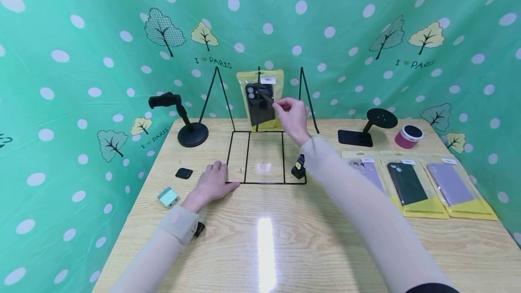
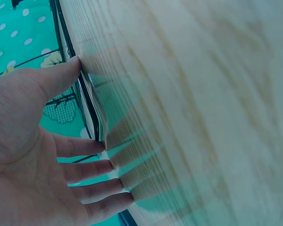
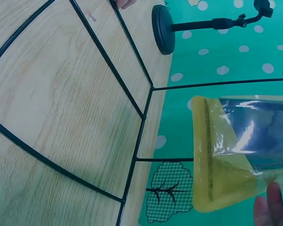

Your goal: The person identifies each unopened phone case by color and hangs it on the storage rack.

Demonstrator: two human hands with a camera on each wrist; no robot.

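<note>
In the head view my right hand (image 1: 294,119) pinches the right edge of a yellow-bordered clear pouch (image 1: 260,123) with a dark phone case inside. The pouch stands upright at the back of a black wire rack (image 1: 283,157), behind its middle upright. In the right wrist view the fingertips (image 3: 275,200) show beside the pouch's edge. My left hand (image 1: 213,182) lies at the rack's front left corner, fingers extended. The left wrist view shows its thumb and fingers touching the rack's wire and the tabletop (image 2: 188,117).
Left of the rack are a black stand (image 1: 193,134), a small black item (image 1: 184,173) and a mint charger plug (image 1: 168,197). To the right are a black round-topped stand (image 1: 381,118), a pink jar (image 1: 408,137) and three pouched phone cases (image 1: 408,184). A black object (image 1: 298,171) sits at the rack.
</note>
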